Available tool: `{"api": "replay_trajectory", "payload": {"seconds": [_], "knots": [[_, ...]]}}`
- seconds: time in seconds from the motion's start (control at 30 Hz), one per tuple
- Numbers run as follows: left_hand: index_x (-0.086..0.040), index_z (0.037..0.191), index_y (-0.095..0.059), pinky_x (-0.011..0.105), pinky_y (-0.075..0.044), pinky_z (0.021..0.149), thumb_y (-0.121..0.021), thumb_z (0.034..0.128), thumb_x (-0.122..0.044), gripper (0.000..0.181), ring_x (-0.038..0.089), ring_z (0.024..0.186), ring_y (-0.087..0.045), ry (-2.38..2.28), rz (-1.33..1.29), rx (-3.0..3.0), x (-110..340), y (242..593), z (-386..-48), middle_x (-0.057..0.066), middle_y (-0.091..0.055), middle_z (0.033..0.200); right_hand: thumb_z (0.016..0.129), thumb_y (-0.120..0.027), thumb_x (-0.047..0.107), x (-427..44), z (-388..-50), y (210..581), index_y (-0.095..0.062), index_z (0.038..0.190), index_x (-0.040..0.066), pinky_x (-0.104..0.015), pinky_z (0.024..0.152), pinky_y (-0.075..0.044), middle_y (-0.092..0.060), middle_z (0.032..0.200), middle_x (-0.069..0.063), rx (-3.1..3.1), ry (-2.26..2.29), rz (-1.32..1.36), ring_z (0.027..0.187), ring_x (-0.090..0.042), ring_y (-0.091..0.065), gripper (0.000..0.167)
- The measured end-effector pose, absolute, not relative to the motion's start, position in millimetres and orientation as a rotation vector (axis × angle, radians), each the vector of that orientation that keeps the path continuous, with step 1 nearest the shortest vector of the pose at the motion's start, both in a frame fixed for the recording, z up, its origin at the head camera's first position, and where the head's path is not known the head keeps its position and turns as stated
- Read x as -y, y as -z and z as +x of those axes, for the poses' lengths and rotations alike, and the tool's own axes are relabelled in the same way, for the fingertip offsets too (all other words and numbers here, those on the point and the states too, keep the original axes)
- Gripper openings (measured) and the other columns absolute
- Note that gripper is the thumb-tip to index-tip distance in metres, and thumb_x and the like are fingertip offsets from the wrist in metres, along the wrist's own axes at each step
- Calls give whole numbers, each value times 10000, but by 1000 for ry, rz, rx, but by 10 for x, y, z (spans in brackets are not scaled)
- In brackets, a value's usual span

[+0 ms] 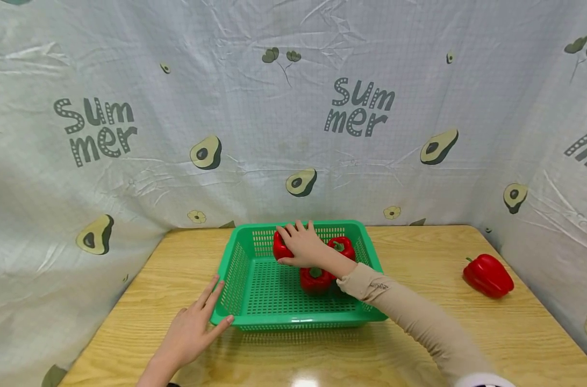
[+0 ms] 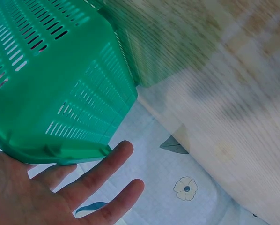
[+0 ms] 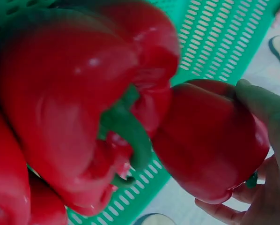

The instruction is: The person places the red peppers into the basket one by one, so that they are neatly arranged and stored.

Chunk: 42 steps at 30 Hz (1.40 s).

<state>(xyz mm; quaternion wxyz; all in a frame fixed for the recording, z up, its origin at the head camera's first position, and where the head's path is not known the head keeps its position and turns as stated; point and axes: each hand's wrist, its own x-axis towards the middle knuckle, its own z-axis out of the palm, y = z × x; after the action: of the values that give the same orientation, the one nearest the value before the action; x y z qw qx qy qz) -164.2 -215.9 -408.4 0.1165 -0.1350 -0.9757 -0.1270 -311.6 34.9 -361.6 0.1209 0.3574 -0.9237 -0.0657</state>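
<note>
A green plastic basket [image 1: 274, 290] with slotted walls stands on the wooden table. Over its back part my right hand [image 1: 303, 246] grips a red bell pepper [image 1: 281, 248]; in the right wrist view the thumb and fingers curl round this pepper [image 3: 210, 140]. Other red bell peppers [image 1: 315, 280] lie in the basket's right half, partly hidden by my right forearm. My left hand [image 1: 189, 328] rests with spread fingers at the basket's front left corner. In the left wrist view, the left hand's fingers [image 2: 102, 173] extend beside and under the rim [image 2: 55, 157].
One more red bell pepper [image 1: 488, 276] lies on the table at the far right, near its edge. A pale cloth [image 1: 255, 107] printed with avocados and lettering hangs behind and along both sides of the wooden table [image 1: 419, 258].
</note>
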Motion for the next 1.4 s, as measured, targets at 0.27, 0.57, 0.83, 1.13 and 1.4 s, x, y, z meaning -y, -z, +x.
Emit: {"api": "replay_trajectory", "payload": {"seconds": [0.27,0.57,0.83,1.13,1.4], "knots": [[-107,1393,-324,333,-423,554,-556,834,-448,694,156,712,-601,380,-398,2861,2164,4083,-1654,73,-281,1463,813,-519,558,-202,-3234,3779,-313,1363,284,-504,888,-316,-450,1209,-93,2811,188,1006,1098,-279,-393,648],[-112,1396,-319,362,-441,568,-545,842,-449,687,177,736,-613,383,-402,2881,2160,4047,-1669,73,-279,1464,774,-539,581,-96,-3256,3857,-396,1281,325,-466,911,-331,-440,1257,-93,2818,343,1007,1127,-267,-383,585],[-119,1403,-303,331,-431,557,-536,845,-460,694,120,682,-587,400,-389,2913,2157,4004,-1691,63,-264,1472,791,-555,533,-73,-3273,3895,-392,1314,318,-521,1015,-280,-404,1335,-119,2879,345,999,1264,-310,-337,588],[-129,1407,-296,243,-349,504,-535,845,-460,695,51,601,-524,407,-374,2925,2158,3989,-1687,52,-260,1474,794,-571,518,-102,-3316,3917,-332,1358,342,-543,1027,-245,-385,1356,-92,2937,333,999,1292,-303,-307,638],[-140,1412,-283,210,-316,483,-538,845,-457,698,-47,524,-417,406,-368,2930,2171,3999,-1684,39,-248,1479,806,-567,508,-172,-3292,3821,-204,1413,352,-543,1028,-220,-332,1403,-59,3006,308,1011,1295,-277,-295,724]]}}
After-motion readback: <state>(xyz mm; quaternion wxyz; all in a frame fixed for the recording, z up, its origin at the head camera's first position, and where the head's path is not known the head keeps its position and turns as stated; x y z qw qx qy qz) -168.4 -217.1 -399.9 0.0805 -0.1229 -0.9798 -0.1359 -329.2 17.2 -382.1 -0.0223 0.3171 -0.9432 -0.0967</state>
